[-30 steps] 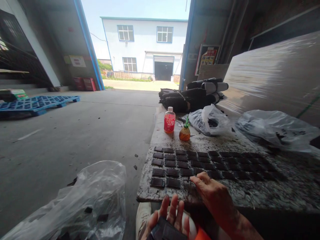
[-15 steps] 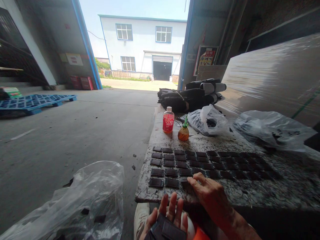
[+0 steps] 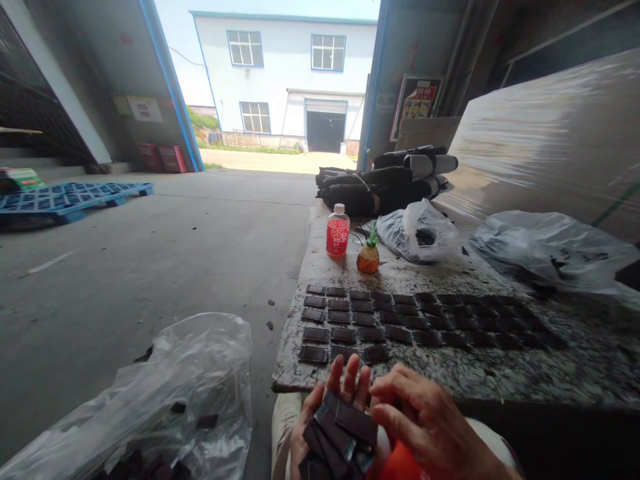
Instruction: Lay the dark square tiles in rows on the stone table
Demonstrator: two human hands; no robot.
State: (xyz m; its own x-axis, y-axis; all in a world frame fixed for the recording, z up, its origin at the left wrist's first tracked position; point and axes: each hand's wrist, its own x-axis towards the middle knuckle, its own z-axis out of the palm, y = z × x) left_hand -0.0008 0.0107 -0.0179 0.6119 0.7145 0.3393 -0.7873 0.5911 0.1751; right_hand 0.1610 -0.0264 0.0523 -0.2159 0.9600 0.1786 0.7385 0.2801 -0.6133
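Left hand (image 3: 320, 427) palm up, fingers spread, cradling a fanned stack of dark tiles (image 3: 340, 433) just before the near edge of the stone slab (image 3: 500, 380). Right hand (image 3: 425, 420) curled, fingertips pinching the top tile of the stack. On the slab, rows of laid tiles (image 3: 400, 320). Beyond these rows, red bottle (image 3: 337, 231), orange bottle (image 3: 368, 255), grey bags (image 3: 545, 250). Left of the slab, on the floor, clear bag (image 3: 165, 400).

A single head-worn camera looks forward and down, close above the person's hands at 6 o'clock, across the speckled table (image 3: 500, 380) toward an open doorway at 12 o'clock.
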